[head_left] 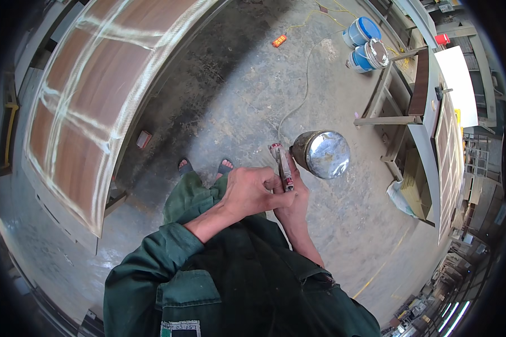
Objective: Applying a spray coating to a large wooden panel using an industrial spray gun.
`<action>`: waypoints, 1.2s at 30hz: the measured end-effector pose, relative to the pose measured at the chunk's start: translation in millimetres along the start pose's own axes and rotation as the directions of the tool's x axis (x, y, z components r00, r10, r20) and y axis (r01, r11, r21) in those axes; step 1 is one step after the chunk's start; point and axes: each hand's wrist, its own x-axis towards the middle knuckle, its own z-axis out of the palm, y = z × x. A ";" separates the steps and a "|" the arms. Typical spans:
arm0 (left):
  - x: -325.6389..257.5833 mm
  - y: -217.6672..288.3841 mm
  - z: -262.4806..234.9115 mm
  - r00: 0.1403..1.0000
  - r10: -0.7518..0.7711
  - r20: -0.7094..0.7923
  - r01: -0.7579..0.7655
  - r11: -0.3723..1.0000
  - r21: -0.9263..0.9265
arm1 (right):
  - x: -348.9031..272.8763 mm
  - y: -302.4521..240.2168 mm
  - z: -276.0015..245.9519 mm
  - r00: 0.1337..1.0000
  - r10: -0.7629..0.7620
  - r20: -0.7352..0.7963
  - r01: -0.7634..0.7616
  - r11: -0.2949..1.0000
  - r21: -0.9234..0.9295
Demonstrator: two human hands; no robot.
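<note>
In front of my body I hold what looks like a spray gun [283, 167], its narrow body streaked white and red. A round, shiny metal cup [328, 154] sticks out to its right, with a brownish side. My right hand [294, 205] is closed around the gun from below and the right. From the left, my left hand [249, 192] closes on the gun's near end, thumb and fingers pinched there. The exact part under those fingertips is hidden. A thin pale hose [294, 109] runs from the floor up to the gun's far end.
At left stands a large brown panel [84, 106] with whitish bands. Blue-and-white buckets [362, 32] are at the far right, near a wooden frame [388, 120] and a gridded panel [448, 163]. An orange power strip [279, 41] and a small red-white box [144, 139] lie on the floor.
</note>
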 end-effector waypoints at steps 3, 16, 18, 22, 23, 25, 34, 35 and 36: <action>-0.1 0.8 -1.0 1.000 0.003 -0.002 -0.003 1.000 -0.007 | 0.4 -1.3 -0.4 1.000 -0.018 0.000 0.018 1.000 -0.024; 0.0 0.1 -3.0 1.000 0.007 -0.021 -0.008 1.000 -0.030 | 3.1 -4.3 1.9 1.000 -0.011 0.022 0.011 0.999 -0.031; 0.3 -0.9 -2.5 1.000 0.012 -0.016 -0.013 0.998 -0.054 | 1.9 -4.3 2.3 1.000 0.005 0.020 -0.005 1.000 -0.020; 1.2 -7.5 -1.0 1.000 -0.018 0.002 0.018 0.997 -0.071 | 0.2 -2.2 5.4 0.998 0.067 0.018 -0.067 0.997 -0.025; 1.4 -8.6 0.2 1.000 -0.030 -0.004 0.029 0.997 -0.073 | 0.3 -3.3 5.1 0.997 0.068 0.020 -0.067 0.997 -0.024; 1.7 -8.6 0.4 0.999 -0.041 -0.008 0.040 0.996 -0.074 | 1.4 -6.6 2.3 0.989 0.131 0.071 -0.128 0.991 -0.041; 4.4 -11.4 0.1 0.998 -0.060 0.033 0.062 0.995 -0.081 | 2.7 -3.4 6.6 0.993 0.101 0.056 -0.100 0.995 -0.018; 5.1 -12.8 0.0 0.998 -0.061 0.025 0.062 0.996 -0.063 | 2.1 -2.1 7.5 0.993 0.102 0.055 -0.101 0.995 -0.017; 5.5 -13.5 -0.3 0.998 -0.062 0.017 0.063 0.997 -0.046 | 1.3 0.8 8.7 0.990 0.126 0.062 -0.127 0.992 0.007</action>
